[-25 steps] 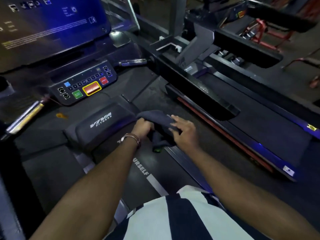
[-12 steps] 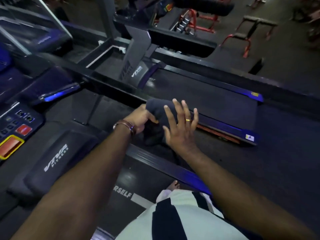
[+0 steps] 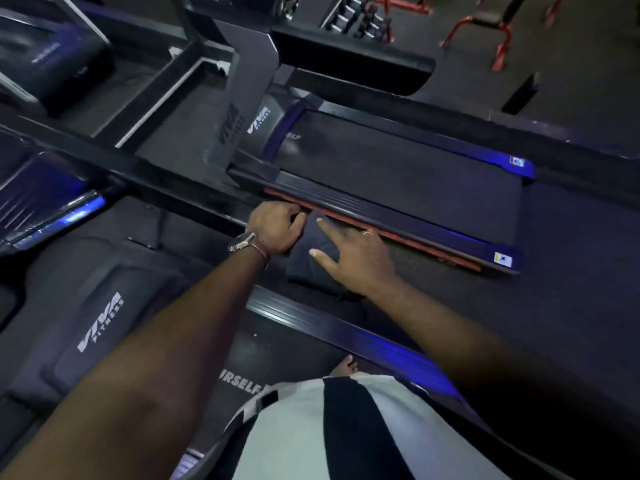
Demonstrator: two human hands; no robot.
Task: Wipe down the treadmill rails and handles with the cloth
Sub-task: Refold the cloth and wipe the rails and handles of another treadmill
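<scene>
A dark folded cloth (image 3: 317, 252) lies over the end of the treadmill's black right handrail (image 3: 145, 174), which runs from the upper left to the middle of the view. My left hand (image 3: 277, 226), with a watch on the wrist, grips the cloth's left edge with curled fingers. My right hand (image 3: 353, 258), wearing a ring, lies flat on the cloth with its fingers straight and spread. The motor cover marked VIVA FITNESS (image 3: 97, 320) sits at lower left.
A second treadmill (image 3: 398, 174) with a blue-lit side rail stands just right of the handrail. My treadmill's side rail (image 3: 363, 334) glows blue below my right arm, with my bare foot (image 3: 344, 365) on the belt. Red benches (image 3: 485, 26) stand at the back.
My view has swung right, away from the console. Both hands and the cloth have moved from the motor cover to the right handrail's end. My right hand has flattened onto the cloth.
</scene>
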